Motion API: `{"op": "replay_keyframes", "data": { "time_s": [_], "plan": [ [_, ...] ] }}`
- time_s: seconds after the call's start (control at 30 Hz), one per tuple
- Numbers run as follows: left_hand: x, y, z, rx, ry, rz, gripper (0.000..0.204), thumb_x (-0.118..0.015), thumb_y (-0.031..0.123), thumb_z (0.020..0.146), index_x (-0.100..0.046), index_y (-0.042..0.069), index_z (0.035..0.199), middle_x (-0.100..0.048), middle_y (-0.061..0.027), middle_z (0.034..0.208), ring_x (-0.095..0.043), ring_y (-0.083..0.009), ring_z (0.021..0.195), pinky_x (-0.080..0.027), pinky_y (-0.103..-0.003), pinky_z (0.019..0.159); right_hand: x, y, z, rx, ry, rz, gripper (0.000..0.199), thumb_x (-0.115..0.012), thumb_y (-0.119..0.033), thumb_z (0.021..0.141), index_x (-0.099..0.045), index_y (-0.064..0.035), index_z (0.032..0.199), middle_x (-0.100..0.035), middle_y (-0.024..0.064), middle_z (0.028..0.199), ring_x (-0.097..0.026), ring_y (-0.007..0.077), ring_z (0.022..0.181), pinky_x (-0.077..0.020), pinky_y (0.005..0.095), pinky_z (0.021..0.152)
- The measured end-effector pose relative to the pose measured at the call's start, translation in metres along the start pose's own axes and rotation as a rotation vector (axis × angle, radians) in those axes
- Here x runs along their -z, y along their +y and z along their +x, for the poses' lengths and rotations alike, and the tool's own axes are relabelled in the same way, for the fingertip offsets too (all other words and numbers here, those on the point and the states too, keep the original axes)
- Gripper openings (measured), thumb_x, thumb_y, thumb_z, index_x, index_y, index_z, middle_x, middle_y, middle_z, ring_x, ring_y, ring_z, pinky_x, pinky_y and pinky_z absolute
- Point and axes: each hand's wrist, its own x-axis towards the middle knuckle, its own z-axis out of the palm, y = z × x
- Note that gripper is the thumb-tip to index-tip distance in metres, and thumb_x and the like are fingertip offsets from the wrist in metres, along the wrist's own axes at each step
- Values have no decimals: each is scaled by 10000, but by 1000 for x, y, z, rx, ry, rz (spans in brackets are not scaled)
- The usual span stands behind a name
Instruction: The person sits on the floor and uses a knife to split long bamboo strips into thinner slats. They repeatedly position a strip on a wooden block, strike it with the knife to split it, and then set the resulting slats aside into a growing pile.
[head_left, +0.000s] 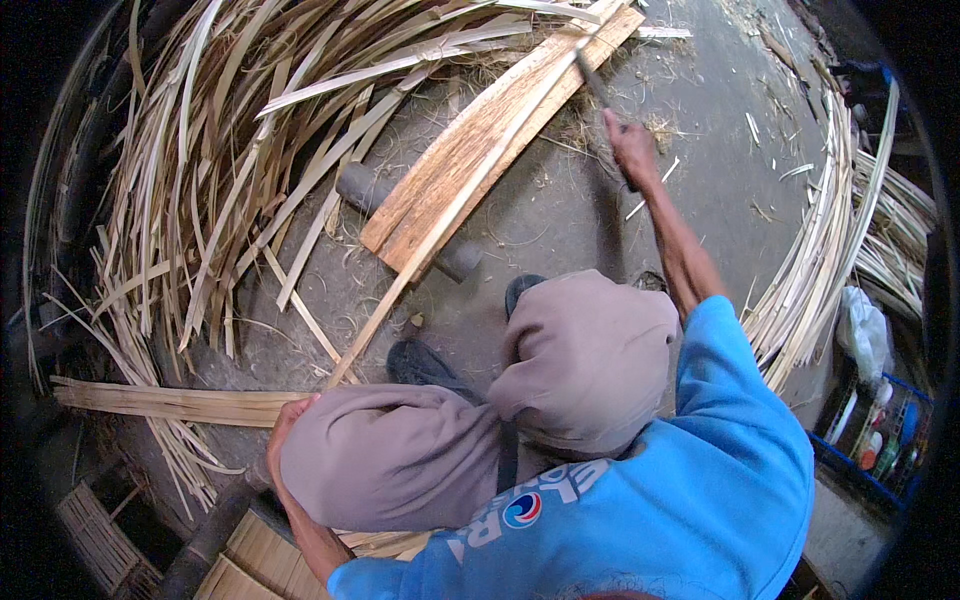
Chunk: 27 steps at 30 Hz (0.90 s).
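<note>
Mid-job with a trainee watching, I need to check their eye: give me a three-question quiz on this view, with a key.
1. Open: What does the right hand hold?
2. True or false: The blue basket stands at the left side of the picture.
3. Fill in with under, across or beside: The wooden board lies ____ the dark, rounded log.

Key
1. A dark, narrow tool.
2. False; the blue basket is at the right side.
3. Across.

Wide downward view from the head
</note>
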Motion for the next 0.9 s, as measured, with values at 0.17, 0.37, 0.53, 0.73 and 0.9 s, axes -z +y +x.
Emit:
{"op": "replay_keyframes", "data": {
  "time_s": [0.17,0.37,0.53,0.73,0.9],
  "plan": [
    [-40,-42,101,-312,-39,812,415,-587,435,981,-685,45,878,-649,-130,683,-641,-211,656,-435,-399,578,-51,-81,-94,212,-163,101,623,-612,-593,907,-711,22,923,-642,141,642,-645,237,634,-508,427,619],
    [-113,-17,71,-585,273,940,410,-551,479,980,-639,101,847,-621,-212,706,-586,-460,680,-428,-513,591,-76,-94,-189,469,-422,70,467,-657,-545,890,-738,-102,1013,-692,184,794,-674,279,740,-522,409,707],
    [-98,-10,79,-484,88,897,433,-530,474,995,-664,75,893,-635,-200,703,-613,-433,675,-427,-501,607,30,-2,6,-32,182,32,773,-498,-691,920,-657,38,717,-597,129,579,-608,226,549,-489,419,592],
    [-109,49,106,-407,-241,901,540,-511,495,1001,-654,10,1189,-695,-222,1032,-670,-332,997,-492,-404,856,-12,-48,-57,190,-80,52,715,-566,-700,881,-663,5,807,-581,85,568,-622,182,548,-503,372,563],
    [-70,166,111,-529,-218,1074,665,-505,539,989,-539,-8,1367,-590,-238,1333,-566,-337,1257,-416,-370,1067,-31,-91,-175,217,-593,387,556,-643,-499,921,-667,43,1044,-673,134,705,-644,174,512,-520,353,534]
  ]
}}
